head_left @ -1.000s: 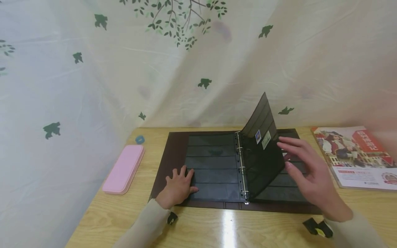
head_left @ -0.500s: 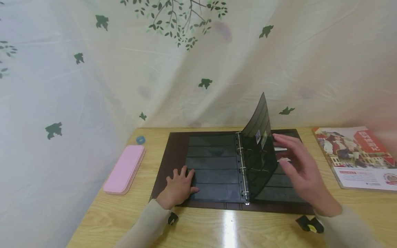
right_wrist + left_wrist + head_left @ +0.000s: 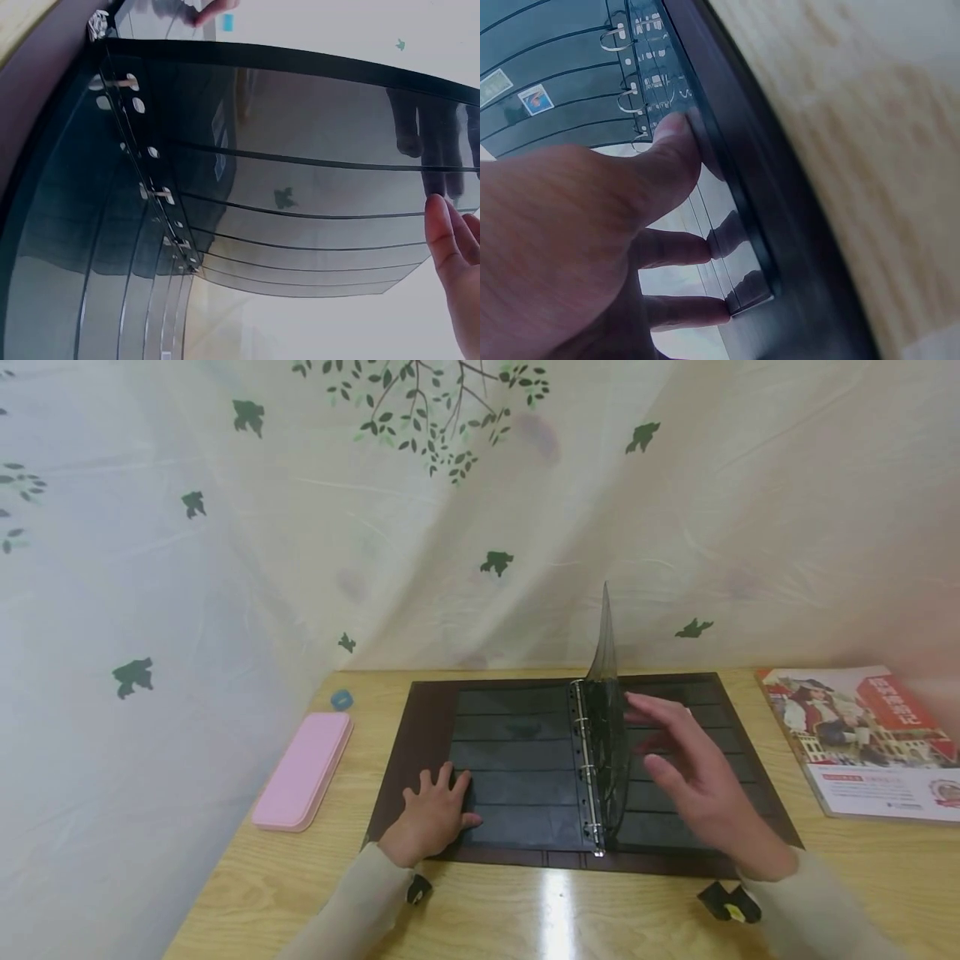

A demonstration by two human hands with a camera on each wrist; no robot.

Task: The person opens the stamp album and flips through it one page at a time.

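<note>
A brown ring-bound stamp album (image 3: 408, 727) lies spread wide, with black strip-pocket pages. On its left page (image 3: 517, 768) rests my left hand (image 3: 429, 818), fingers spread flat near the outer edge. A single dark page (image 3: 609, 718) stands nearly upright at the metal rings (image 3: 587, 768). My right hand (image 3: 697, 777) is on that page's right side, its fingers (image 3: 444, 232) loosely extended, tips against the glossy sheet in the right wrist view. Two small stamps (image 3: 536, 99) show in the pockets of the raised page in the left wrist view. Another pocketed page (image 3: 690, 793) lies underneath on the right.
A pink case (image 3: 303, 770) lies on the wooden table (image 3: 480, 914) to the left, with a small blue roll (image 3: 341, 699) behind it. A colourful book (image 3: 862, 735) is on the right. A patterned cloth (image 3: 420, 552) hangs behind the table.
My right hand has moved left, swinging the raised page from a rightward lean to nearly upright. More of the right page underneath shows. My left hand has stayed in place.
</note>
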